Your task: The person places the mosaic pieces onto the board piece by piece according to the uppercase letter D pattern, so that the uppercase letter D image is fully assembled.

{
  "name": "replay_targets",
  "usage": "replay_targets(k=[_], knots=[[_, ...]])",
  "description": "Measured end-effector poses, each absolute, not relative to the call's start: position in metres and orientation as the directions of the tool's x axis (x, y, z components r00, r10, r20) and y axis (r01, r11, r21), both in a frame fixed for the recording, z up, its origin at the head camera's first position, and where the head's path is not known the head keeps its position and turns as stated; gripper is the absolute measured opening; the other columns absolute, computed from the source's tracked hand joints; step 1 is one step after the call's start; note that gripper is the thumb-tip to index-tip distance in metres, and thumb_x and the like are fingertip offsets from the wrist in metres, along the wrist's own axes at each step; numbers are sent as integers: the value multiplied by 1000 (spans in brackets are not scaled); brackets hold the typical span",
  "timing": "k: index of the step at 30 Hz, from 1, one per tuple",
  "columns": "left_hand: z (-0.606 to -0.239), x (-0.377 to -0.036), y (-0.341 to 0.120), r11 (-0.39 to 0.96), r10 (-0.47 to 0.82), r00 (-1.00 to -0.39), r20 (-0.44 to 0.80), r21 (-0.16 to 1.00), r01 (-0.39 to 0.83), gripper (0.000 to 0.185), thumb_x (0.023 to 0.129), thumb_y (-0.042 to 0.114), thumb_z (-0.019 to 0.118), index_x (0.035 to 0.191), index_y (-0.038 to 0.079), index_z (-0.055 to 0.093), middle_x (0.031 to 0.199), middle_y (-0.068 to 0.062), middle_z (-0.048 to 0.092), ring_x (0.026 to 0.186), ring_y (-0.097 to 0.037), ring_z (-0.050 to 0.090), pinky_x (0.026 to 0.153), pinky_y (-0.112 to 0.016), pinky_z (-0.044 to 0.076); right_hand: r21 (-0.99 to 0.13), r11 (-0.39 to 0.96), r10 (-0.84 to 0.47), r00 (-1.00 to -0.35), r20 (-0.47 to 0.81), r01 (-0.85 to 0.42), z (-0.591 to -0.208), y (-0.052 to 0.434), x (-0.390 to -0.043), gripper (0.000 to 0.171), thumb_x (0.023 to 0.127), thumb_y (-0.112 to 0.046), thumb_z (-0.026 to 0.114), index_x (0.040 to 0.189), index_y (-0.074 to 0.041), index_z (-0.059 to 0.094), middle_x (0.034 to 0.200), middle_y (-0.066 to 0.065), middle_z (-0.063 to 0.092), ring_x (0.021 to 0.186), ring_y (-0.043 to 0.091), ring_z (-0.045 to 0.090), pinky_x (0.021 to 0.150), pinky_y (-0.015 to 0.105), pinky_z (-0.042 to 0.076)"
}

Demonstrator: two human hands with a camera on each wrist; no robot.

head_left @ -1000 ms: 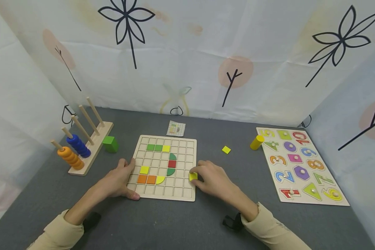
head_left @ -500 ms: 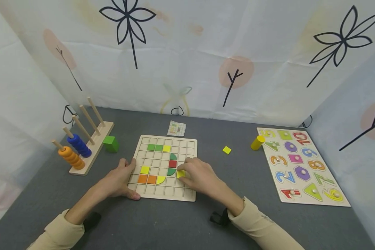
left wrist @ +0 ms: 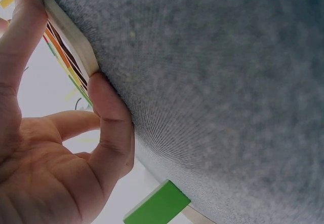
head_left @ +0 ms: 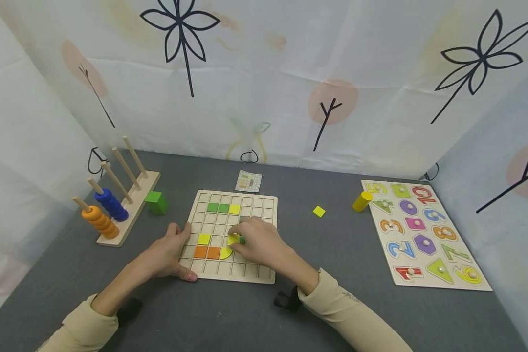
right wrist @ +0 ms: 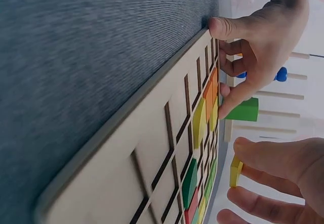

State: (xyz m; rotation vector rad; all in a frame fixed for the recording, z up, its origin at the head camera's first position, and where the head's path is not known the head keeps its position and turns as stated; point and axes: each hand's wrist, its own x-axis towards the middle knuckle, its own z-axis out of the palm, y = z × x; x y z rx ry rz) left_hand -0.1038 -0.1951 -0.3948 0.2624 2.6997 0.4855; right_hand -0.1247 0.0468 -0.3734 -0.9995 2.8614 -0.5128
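Observation:
A wooden grid board (head_left: 251,271) lies flat on the grey table, with colored tiles in some of its squares. My left hand (head_left: 165,254) holds the board by its left side, thumb near the front left corner and fingertips along the left edge. Between thumb and fingers, my right hand (head_left: 264,242) pinches a yellow tile (right wrist: 236,172), raised over the middle of the board. Just below it sits a yellow quarter-round tile (head_left: 225,253) beside two orange tiles (head_left: 207,252). The right hand partly covers the green and red tiles behind it.
A small pattern card (head_left: 248,181) lies behind the board. To the left stand a peg stacker (head_left: 129,210) with orange and blue rings and a green block (head_left: 156,203). Rightward are a loose yellow tile (head_left: 319,211), a yellow cylinder (head_left: 362,201) and a number puzzle (head_left: 427,234).
My right hand has carried the yellow tile leftward from the board's right edge to its middle. The left hand and the board have stayed in place.

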Motion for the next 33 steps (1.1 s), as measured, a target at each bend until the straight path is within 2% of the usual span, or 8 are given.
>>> replay_targets(k=[10, 16, 20, 27, 33], knots=[[-395, -104, -198, 907, 282, -905, -319, 396, 143, 140, 55, 46, 99, 154, -16, 23, 126, -33, 42, 84, -27, 53, 73, -41, 52, -352, 734, -618, -786, 8, -580, -375, 14, -137, 25, 92, -28, 77, 115, -18, 79, 103, -2, 73, 81, 10, 58, 57, 19, 41], [-395, -103, -198, 908, 283, -904, -319, 393, 146, 140, 55, 46, 99, 154, -17, 23, 124, -32, 43, 83, -26, 52, 72, -40, 51, -351, 732, -622, -783, 5, -584, -377, -5, -143, 27, 92, -29, 77, 116, -17, 79, 112, -2, 76, 93, 11, 67, 59, 19, 46], [-393, -103, -197, 907, 283, -904, -321, 395, 144, 139, 55, 45, 99, 155, -17, 22, 124, -32, 43, 83, -26, 52, 72, -41, 51, -343, 743, -616, -787, -15, -575, -378, -14, -147, 27, 92, -29, 77, 116, -17, 79, 116, -2, 76, 96, 11, 67, 57, 19, 44], [-394, -104, -197, 908, 281, -904, -323, 394, 142, 138, 56, 44, 99, 154, -16, 24, 125, -32, 43, 84, -26, 53, 73, -42, 52, -333, 762, -598, -801, -34, -555, -383, -23, -155, 23, 93, -26, 75, 114, -17, 79, 115, -2, 75, 89, 11, 64, 56, 22, 45], [-395, -104, -197, 903, 289, -906, -310, 401, 151, 138, 55, 44, 100, 153, -17, 26, 122, -30, 44, 82, -25, 52, 70, -39, 50, -336, 764, -597, -801, -42, -551, -386, -24, -159, 19, 93, -23, 75, 108, -13, 81, 103, 0, 74, 77, 10, 55, 53, 21, 42]])
